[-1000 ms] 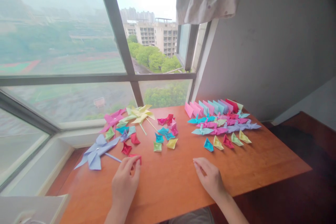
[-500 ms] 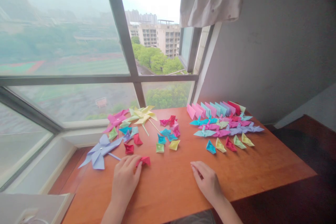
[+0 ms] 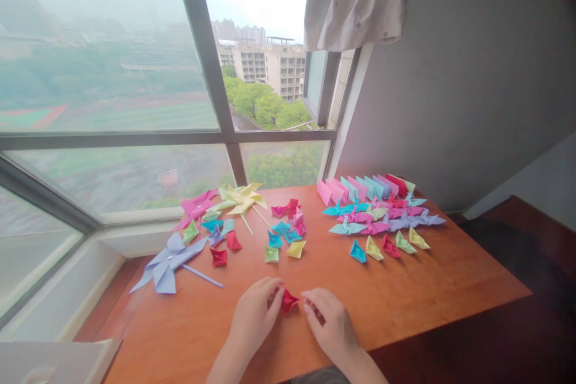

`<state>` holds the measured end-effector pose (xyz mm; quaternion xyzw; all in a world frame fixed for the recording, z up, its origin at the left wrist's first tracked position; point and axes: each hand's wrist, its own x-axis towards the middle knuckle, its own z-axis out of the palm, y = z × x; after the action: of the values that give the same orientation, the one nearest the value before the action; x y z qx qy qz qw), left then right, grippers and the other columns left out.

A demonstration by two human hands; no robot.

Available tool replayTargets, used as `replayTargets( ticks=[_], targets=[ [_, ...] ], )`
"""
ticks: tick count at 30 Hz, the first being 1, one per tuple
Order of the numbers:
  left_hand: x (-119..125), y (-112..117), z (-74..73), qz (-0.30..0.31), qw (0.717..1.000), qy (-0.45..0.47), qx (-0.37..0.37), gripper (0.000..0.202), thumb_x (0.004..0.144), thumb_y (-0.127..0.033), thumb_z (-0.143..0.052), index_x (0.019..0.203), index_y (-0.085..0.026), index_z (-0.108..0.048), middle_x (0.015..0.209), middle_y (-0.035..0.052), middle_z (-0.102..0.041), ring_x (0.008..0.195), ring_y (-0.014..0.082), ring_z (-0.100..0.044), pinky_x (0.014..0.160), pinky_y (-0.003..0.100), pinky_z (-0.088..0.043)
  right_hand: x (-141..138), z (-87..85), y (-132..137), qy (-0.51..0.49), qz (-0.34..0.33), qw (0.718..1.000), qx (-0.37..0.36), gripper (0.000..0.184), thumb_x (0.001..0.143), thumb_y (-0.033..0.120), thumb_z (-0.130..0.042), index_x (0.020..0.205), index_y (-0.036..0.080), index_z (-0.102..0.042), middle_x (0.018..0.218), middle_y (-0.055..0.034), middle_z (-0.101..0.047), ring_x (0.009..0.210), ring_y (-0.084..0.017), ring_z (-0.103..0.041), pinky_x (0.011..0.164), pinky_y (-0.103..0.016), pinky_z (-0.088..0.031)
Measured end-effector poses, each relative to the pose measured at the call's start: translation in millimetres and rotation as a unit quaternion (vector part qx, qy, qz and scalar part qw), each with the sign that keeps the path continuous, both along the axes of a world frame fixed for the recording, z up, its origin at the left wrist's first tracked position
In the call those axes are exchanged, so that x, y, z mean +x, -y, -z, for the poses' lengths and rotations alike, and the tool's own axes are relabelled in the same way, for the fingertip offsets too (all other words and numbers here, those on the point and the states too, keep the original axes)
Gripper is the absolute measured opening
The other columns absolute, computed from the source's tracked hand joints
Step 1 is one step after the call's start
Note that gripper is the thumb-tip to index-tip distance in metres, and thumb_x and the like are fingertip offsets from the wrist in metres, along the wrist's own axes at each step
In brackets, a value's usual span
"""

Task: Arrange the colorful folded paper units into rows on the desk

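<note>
Between my hands, near the table's front, is a red folded paper boat [image 3: 289,301]. My left hand [image 3: 257,310] grips its left end between thumb and fingers. Just right of the boat, my right hand [image 3: 327,315] has its fingers curled with thumb and fingertips close together; whether anything is in them I cannot make out. Beyond my hands, a loose cluster of paper boats includes a yellow boat [image 3: 296,249] and a green boat [image 3: 271,254]. Another red boat [image 3: 218,257] lies further left. Boats stand in a slanting row on the right, starting with a blue boat [image 3: 358,251].
A purple paper pinwheel [image 3: 168,264] lies at the left, with pink and yellow pinwheels [image 3: 243,199] behind. Rows of paper cranes [image 3: 348,227] and folded paper planes [image 3: 333,191] fill the back right of the wooden table [image 3: 432,288]. Windows rise behind.
My left hand has carried the red boat rightward from beside the purple pinwheel's stick to the middle front. My right hand has shifted left towards it. The view has shifted slightly.
</note>
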<state>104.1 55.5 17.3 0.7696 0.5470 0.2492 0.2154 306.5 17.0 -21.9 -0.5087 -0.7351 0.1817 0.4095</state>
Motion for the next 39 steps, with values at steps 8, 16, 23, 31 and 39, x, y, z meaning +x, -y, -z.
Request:
replayTargets(
  ticks=[8,16,23,31,39],
  targets=[
    [-15.3,5.5,3.5,-0.025,0.995,0.099,-0.006,0.025,0.096,-0.035,-0.049,0.102,-0.021,-0.068,0.094,0.0072,-0.072,0.080,0.0195,-0.070,0.071,0.027,-0.056,1.1,0.7,-0.3,-0.007,-0.001,0.999,-0.036,0.022,0.092,0.019,-0.049,0.107,0.024,-0.063,0.085,-0.0033,-0.066,0.071,-0.017,-0.064,0.064,-0.027,-0.054],
    [-16.7,21.0,16.9,-0.007,0.990,0.141,0.010,0.020,0.094,-0.033,-0.053,0.101,-0.021,-0.068,0.094,0.0073,-0.072,0.081,0.0204,-0.069,0.073,0.028,-0.057,-6.4,-7.5,-15.7,0.000,-0.036,0.998,-0.046,0.030,0.089,0.013,-0.052,0.115,0.024,-0.062,0.103,-0.0049,-0.068,0.078,-0.016,-0.065,0.073,-0.027,-0.055],
    [-17.7,18.6,18.9,-0.016,0.990,0.140,0.030,0.021,0.095,-0.034,-0.052,0.099,-0.022,-0.069,0.093,0.0064,-0.073,0.083,0.0202,-0.071,0.072,0.027,-0.058,-10.5,-7.9,-16.6,0.035,-0.047,0.998,-0.020,0.018,0.090,0.013,-0.055,0.090,0.025,-0.068,0.089,-0.0020,-0.068,0.084,-0.018,-0.064,0.077,-0.029,-0.053],
    [-22.0,16.1,27.8,-0.028,0.993,0.098,0.067,0.023,0.095,-0.036,-0.051,0.097,-0.024,-0.070,0.093,0.0054,-0.075,0.083,0.0207,-0.073,0.073,0.026,-0.060,55.0,-17.8,-18.7,0.013,0.063,0.996,0.068,0.018,0.093,0.015,-0.052,0.094,0.024,-0.068,0.089,-0.0043,-0.070,0.084,-0.017,-0.066,0.075,-0.027,-0.054],
    [-22.5,12.2,27.8,-0.021,0.992,0.073,0.096,0.023,0.094,-0.037,-0.052,0.094,-0.025,-0.071,0.092,0.0035,-0.076,0.082,0.0201,-0.074,0.073,0.026,-0.061,231.3,-44.3,-34.0,0.083,0.366,0.915,0.150,0.026,0.090,0.039,-0.057,0.093,0.019,-0.073,0.096,-0.0095,-0.073,0.082,-0.022,-0.069,0.081,-0.033,-0.053]
  ],
)
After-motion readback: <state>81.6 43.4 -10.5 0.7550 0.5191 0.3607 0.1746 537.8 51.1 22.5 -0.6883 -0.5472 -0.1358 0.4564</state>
